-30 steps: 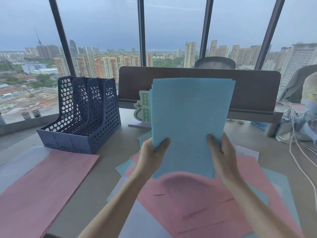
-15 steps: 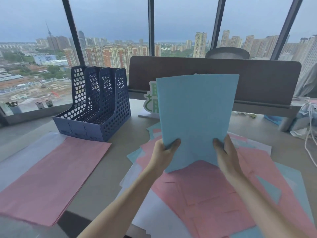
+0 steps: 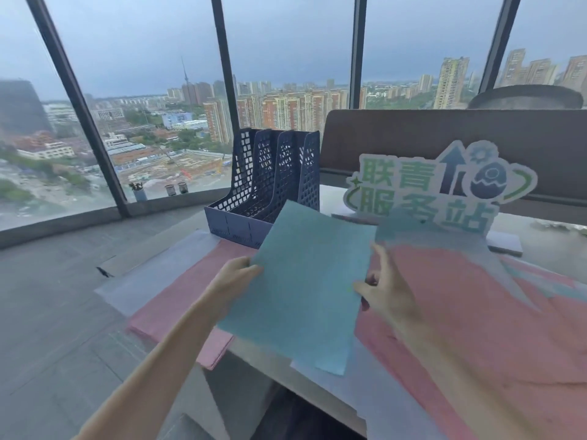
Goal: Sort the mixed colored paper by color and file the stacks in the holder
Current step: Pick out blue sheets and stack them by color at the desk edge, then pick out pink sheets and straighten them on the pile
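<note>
over the left part of the desk (image 3: 152,268), the blue stack (image 3: 305,281) is now lying tilted and low, where a second ago it was standing upright in front of the divider (image 3: 444,134); the view is also swinging left, so the holder (image 3: 270,185) is sitting much nearer the middle. the left hand (image 3: 232,281) is gripping the stack's left edge, fingers curled under it and hidden, while the right hand (image 3: 386,293) is pinching the right edge, thumb on top and the other fingers behind the sheets. the stack's far corner is reaching close to the holder's front, above the pink pile (image 3: 178,300) and the white sheets (image 3: 158,265) already laid out beside it. judging from this, the blue is squared up and is either being set down as its own pile or heading for a slot; i cannot tell which. the slots are looking empty so far, and mixed pink and blue sheets (image 3: 476,312) are still waiting on the right, before the sign (image 3: 438,182), so sorting is far from done.
</note>
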`<act>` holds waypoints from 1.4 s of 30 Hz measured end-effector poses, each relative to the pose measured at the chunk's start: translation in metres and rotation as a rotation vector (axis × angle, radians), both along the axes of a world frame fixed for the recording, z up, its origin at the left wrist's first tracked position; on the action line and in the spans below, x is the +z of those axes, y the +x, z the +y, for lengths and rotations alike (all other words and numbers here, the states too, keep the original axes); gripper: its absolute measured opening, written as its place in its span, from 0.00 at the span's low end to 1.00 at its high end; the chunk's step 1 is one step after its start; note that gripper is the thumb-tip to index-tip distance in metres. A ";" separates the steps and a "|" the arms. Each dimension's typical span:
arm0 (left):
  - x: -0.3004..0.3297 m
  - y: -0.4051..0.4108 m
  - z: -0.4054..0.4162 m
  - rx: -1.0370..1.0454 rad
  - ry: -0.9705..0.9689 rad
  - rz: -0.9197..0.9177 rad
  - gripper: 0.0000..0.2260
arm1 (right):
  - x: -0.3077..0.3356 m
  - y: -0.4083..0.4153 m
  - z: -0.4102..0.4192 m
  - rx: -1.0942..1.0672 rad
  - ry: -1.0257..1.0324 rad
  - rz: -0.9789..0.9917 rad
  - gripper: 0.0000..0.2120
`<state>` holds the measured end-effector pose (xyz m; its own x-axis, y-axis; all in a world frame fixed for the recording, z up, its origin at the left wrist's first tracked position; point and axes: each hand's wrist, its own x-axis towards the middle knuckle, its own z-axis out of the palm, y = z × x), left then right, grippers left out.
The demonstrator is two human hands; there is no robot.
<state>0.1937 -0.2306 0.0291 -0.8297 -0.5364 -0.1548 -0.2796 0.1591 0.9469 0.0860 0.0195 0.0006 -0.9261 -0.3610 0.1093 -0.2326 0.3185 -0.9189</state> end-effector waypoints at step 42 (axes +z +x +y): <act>-0.025 -0.053 0.168 -0.170 0.437 -0.074 0.18 | -0.025 -0.055 0.196 -0.272 1.066 0.047 0.30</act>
